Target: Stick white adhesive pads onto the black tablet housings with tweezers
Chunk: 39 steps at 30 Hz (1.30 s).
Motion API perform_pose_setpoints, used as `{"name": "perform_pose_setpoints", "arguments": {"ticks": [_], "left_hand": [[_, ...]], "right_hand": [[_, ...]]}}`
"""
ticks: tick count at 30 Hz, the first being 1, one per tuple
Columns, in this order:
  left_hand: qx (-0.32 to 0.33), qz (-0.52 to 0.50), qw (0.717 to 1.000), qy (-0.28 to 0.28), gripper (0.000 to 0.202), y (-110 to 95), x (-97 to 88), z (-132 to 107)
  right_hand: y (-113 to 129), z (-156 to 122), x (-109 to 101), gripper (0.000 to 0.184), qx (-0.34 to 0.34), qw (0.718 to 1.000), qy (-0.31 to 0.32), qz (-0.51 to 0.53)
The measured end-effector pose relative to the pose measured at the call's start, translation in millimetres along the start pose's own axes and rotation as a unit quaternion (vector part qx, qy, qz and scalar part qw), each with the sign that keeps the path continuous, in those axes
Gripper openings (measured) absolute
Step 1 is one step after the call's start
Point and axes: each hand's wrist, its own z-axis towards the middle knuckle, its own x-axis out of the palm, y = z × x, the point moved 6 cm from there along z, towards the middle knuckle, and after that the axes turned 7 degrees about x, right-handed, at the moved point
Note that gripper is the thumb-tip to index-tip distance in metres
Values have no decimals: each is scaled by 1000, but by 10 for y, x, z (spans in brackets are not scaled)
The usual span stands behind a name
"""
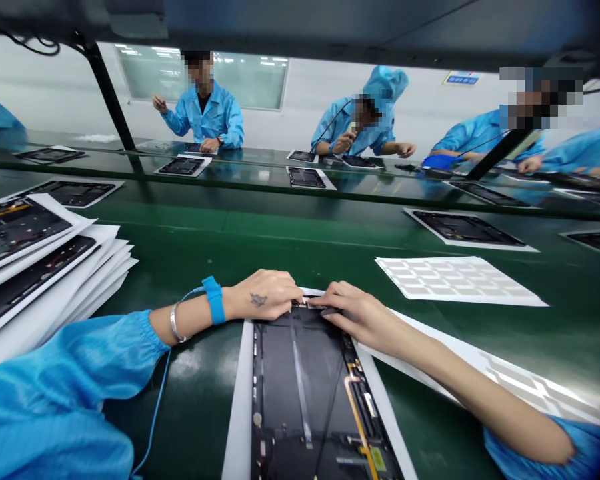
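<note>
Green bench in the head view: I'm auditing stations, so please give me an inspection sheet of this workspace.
Surface: glossy green bench, showing reflections.
Work in hand: flat black rectangular device with exposed innards, on a white paper sheet.
Clutter: pile of black devices and white sheets at left; white sheets with beige rectangles at right.
Hands: bare left hand and bare right hand at the device's far edge; grip unclear.
Cables: thin blue cord from the blue wristband; black cable at upper left.
Surroundings: blue-jacketed co-workers opposite; dark overhead panel.
</note>
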Motion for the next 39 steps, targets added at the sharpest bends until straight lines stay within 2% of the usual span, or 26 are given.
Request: {"name": "perform_pose_setpoints", "arguments": {"ticks": [4, 9, 11, 14, 18, 21, 23, 25, 27, 30, 32, 34, 36, 39], "left_hand": [[-22, -64, 997, -31, 27, 69, 5, -4], [-50, -96, 994, -25, 28, 145, -5, -12], [-53, -81, 995, -17, 30, 147, -25, -21], [-95, -53, 994, -1, 30, 164, -51, -48], [-199, -29, 978, 59, 21, 197, -47, -96], [-198, -25, 976, 89, 12, 171, -81, -101], [-213, -28, 973, 80, 14, 257, -180, -152], [-260, -25, 964, 44, 18, 478, -378, -266], [-331, -9, 943, -16, 22, 804, -664, -425], [-440, 26, 890, -115, 27, 1302, -1099, -644], [-496, 46, 850, -173, 34, 1533, -1290, -731], [-538, 57, 812, -221, 36, 1656, -1378, -767], [-562, 60, 783, -260, 35, 1694, -1392, -750], [-566, 55, 765, -302, 35, 1671, -1354, -629]], "right_hand": [[5, -18, -41, 27, -21, 999, -45, -18], [41, -12, -10, 29, -58, 998, -3, -18], [27, 2, -16, 25, -62, 998, -14, -23], [-50, 39, -72, 35, -38, 994, -105, -20], [-248, 83, -176, 42, 52, 966, -249, 33], [-386, 93, -236, 44, 92, 945, -304, 80], [-490, 85, -279, 43, 119, 928, -336, 114], [-582, 73, -313, 41, 144, 908, -364, 147], [-630, 72, -330, 39, 162, 895, -377, 173], [-608, 84, -343, 34, 179, 889, -379, 185], [-557, 93, -349, 30, 187, 891, -375, 175], [-512, 104, -345, 30, 195, 896, -364, 162], [-485, 111, -336, 32, 199, 902, -351, 154], [-478, 113, -333, 34, 203, 906, -341, 147]]}}
